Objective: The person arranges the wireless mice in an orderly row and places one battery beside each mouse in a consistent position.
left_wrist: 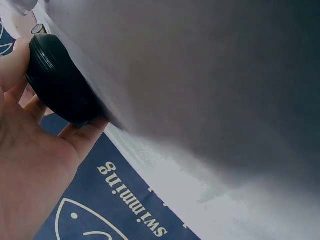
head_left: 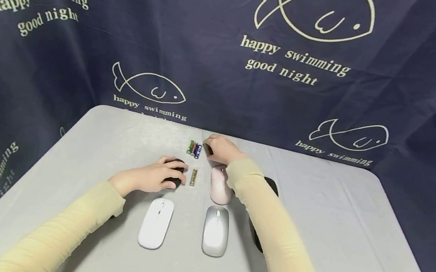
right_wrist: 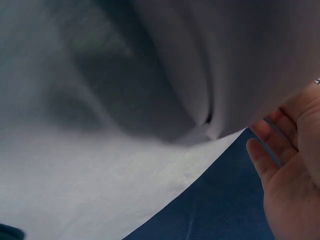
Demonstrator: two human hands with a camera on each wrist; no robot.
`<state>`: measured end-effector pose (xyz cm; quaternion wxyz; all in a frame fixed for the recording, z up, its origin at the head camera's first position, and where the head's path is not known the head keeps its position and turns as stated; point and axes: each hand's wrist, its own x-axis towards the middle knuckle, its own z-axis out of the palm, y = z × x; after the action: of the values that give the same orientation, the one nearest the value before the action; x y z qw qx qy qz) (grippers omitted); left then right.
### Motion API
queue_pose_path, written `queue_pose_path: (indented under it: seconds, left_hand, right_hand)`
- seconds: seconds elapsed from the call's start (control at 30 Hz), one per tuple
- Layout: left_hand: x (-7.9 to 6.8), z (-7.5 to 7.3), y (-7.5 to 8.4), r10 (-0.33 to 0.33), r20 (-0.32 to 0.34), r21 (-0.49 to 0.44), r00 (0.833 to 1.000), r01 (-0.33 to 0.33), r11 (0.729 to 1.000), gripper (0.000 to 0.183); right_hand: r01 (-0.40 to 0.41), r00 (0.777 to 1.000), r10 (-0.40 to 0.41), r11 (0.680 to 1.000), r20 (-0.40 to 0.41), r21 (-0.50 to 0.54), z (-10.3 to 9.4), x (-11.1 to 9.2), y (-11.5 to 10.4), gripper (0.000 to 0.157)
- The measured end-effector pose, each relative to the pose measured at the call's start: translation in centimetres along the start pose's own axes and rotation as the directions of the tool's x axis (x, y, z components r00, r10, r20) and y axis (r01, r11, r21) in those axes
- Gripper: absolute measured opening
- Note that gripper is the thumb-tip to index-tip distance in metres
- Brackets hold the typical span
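Note:
In the head view my left hand (head_left: 151,175) grips a black mouse (head_left: 177,172), its fingers spread across the top. The left wrist view shows the black mouse (left_wrist: 62,82) held between thumb and fingers. A gold battery (head_left: 193,177) lies just right of that hand. My right hand (head_left: 221,149) is at the far side of the table, beside a row of several coloured batteries (head_left: 194,149). Its fingers are bent around a dark patch; whether that is an object or shadow I cannot tell. A pink mouse (head_left: 219,187) lies below its wrist.
A white mouse (head_left: 156,223) and a silver mouse (head_left: 216,233) lie on the grey-covered table (head_left: 354,257). Black objects (head_left: 271,184) show partly from under the right sleeve. A dark blue curtain (head_left: 216,48) with fish prints hangs behind the table's far edge.

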<state>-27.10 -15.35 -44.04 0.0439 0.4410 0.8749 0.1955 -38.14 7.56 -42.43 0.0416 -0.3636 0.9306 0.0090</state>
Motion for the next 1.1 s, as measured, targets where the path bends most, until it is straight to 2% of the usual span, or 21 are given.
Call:
queue_pose_path:
  seconds: [0.13, 0.37, 0.5, 0.67, 0.9, 1.1]
  left_hand:
    - [-0.07, -0.06, -0.01, 0.018, -0.016, 0.015, 1.0, -0.018, 1.0, 0.02]
    - [-0.07, 0.04, -0.13, -0.008, 0.0, -0.005, 1.0, 0.008, 1.0, 0.021]
    - [-0.09, 0.06, -0.22, 0.0, -0.005, 0.003, 1.0, 0.0, 1.0, 0.021]
    - [-0.13, 0.28, -0.46, 0.02, -0.01, 0.031, 1.0, -0.02, 0.999, 0.02]
    - [0.0, 0.03, -0.24, -0.002, 0.009, 0.002, 1.0, 0.002, 1.0, 0.021]
    - [-0.06, -0.09, -0.04, 0.008, 0.003, 0.007, 1.0, -0.008, 1.0, 0.021]
  right_hand:
    - [0.003, 1.0, -0.003, 1.0, 0.018, 0.002, 0.12, 0.38, -0.07, 0.049]
    - [-0.033, 0.998, 0.031, 0.999, 0.055, 0.033, -0.03, 0.36, -0.34, 0.046]
    - [-0.054, 0.997, 0.051, 0.998, 0.064, 0.036, -0.08, 0.38, -0.41, 0.046]
    - [-0.067, 0.996, 0.065, 0.997, 0.06, 0.034, 0.0, 0.42, -0.44, 0.046]
    - [-0.065, 0.997, 0.064, 0.998, 0.044, 0.013, 0.05, 0.25, -0.34, 0.046]
    - [-0.062, 0.998, 0.062, 0.998, 0.015, 0.018, -0.61, -0.1, -0.38, 0.044]
